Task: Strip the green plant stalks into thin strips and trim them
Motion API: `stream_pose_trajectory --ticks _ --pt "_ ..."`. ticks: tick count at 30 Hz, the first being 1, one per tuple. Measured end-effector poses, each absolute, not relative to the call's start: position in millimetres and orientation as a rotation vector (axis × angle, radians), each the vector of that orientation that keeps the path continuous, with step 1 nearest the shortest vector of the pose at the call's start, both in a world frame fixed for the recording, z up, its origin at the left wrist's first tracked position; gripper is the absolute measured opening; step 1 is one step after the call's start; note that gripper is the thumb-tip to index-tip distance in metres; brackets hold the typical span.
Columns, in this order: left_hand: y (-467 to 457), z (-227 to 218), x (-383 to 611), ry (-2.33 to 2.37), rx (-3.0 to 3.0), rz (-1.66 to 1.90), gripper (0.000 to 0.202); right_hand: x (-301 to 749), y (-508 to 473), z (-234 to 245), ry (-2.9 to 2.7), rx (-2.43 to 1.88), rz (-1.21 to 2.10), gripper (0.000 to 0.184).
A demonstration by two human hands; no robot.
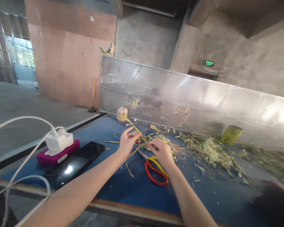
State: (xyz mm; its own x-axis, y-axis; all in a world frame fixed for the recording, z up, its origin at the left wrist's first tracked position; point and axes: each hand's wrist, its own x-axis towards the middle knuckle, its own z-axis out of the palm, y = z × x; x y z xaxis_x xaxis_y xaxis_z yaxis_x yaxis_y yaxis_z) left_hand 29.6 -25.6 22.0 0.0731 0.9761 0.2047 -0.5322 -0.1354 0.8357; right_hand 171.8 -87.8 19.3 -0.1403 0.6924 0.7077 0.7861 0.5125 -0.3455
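My left hand (127, 142) is pinched on a long yellow-green leaf strip (133, 126) that rises toward the back of the blue table (142, 189). My right hand (162, 152) is closed on the other part of the same strip, close beside the left hand. Red and yellow scissors (153, 168) lie flat on the table just under my right hand, untouched. A pile of pale green leaf scraps (203, 149) spreads to the right of both hands.
A black phone (78, 161) and a magenta box (57, 155) with a white charger (59, 141) and cables lie at the left. A small pale roll (122, 113) and a yellow-green cup (231, 134) stand by the perforated metal screen (191, 104) at the back.
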Motion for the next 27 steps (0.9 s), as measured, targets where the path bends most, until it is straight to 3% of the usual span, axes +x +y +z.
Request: stream_pose_trajectory --ticks 10,27 --pt "-22 23 29 0.649 0.898 1.514 0.067 173 -94 21 -1.851 -1.222 -0.44 0.024" --pt "11 21 8 0.819 0.714 1.655 0.048 178 -93 23 -2.04 -1.403 -0.087 0.01"
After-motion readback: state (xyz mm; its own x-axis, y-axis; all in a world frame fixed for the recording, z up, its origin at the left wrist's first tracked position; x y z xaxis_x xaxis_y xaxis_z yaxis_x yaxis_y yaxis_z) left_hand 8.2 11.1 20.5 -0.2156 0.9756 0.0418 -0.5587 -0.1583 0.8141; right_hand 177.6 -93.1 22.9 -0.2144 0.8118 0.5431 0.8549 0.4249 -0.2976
